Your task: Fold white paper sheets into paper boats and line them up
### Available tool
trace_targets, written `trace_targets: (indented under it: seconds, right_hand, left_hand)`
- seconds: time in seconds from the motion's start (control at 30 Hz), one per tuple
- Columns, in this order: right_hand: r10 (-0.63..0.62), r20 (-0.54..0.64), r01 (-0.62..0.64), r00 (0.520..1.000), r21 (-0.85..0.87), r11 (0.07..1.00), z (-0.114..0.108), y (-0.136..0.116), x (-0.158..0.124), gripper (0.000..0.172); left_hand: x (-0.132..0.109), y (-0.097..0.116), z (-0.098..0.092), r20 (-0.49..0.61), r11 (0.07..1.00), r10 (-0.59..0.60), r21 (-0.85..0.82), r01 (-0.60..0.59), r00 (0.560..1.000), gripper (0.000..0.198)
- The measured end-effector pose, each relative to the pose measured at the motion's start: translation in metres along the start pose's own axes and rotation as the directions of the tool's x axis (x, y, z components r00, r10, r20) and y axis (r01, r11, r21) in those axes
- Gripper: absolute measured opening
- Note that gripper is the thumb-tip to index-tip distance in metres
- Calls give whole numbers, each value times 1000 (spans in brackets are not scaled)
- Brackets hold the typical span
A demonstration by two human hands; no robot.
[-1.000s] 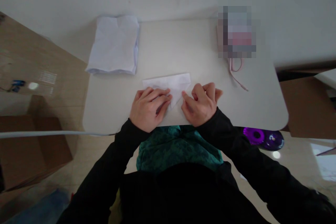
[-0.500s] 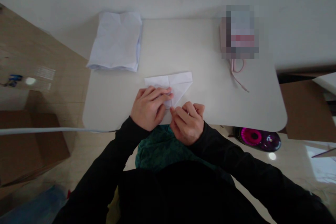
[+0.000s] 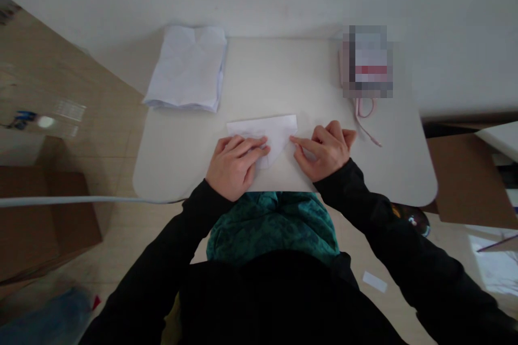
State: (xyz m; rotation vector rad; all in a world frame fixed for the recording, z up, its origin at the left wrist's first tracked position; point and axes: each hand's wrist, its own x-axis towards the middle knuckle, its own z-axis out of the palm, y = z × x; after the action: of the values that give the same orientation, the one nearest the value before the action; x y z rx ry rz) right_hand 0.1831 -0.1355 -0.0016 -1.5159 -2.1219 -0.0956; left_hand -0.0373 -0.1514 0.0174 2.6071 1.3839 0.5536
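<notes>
A folded piece of white paper (image 3: 281, 132) lies on the table close to its front edge. It has a long straight upper edge and narrows towards me. My left hand (image 3: 234, 164) rests over its left half, fingers stretched out and pressing it down, so that part is hidden. At the paper's right edge is my right hand (image 3: 324, 151), with thumb and index fingertip close together on the slanting side and the other fingers curled in.
A stack of white paper (image 3: 188, 67) sits at the table's back left. At the back right stands a blurred pinkish object (image 3: 366, 62) with a pink cord (image 3: 366, 124). Cardboard boxes (image 3: 471, 178) flank the white table (image 3: 162, 156). A pale cable (image 3: 81, 200) crosses at left.
My right hand has moved from the paper's lower tip up and right to its right edge. The left hand stays on the paper. The view has shifted slightly.
</notes>
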Motion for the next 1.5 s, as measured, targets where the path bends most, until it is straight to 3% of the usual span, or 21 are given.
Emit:
trace_targets:
  seconds: [0.23,0.3,0.4,0.5,0.63,0.73,0.83,1.0,1.13,1.27,1.5]
  right_hand:
    - [-27,-11,27,1000,-64,998,10,8,8,22]
    - [-80,-5,78,997,-118,990,9,-3,5,21]
    - [-264,-16,259,964,-139,956,5,-26,-5,26]
    - [-390,-101,383,915,-79,920,1,-48,-17,25]
    - [-433,-120,446,893,121,887,-6,-60,-24,19]
    - [-351,-13,331,936,362,871,-10,-48,-14,17]
    - [-277,-47,268,960,449,853,-6,-25,3,24]
    - [-450,0,396,893,473,787,9,3,16,29]
    - [-543,-20,482,840,486,729,15,9,17,29]
    - [-605,-59,537,794,536,652,20,9,24,26]
    - [-646,-94,583,757,542,605,24,7,30,21]
  left_hand:
    - [-2,1,1,-17,999,32,26,-32,999,34]
    - [-2,1,1,-10,999,27,34,-26,1000,34]
    - [-3,2,1,-11,999,25,39,-25,1000,34]
    - [-3,2,2,-15,999,37,38,-36,999,34]
    - [-3,2,2,-14,997,42,65,-41,999,34]
    - [-7,4,3,3,996,52,76,-52,999,37]
    - [-14,7,4,13,994,64,87,-65,998,43]
    - [-30,3,-3,58,993,86,71,-90,995,59]
    - [-43,-10,-12,140,992,127,-13,-126,982,53]
    - [-53,-20,-16,130,975,155,-181,-130,979,41]
    - [-45,-18,-19,81,941,3,-338,24,997,24]
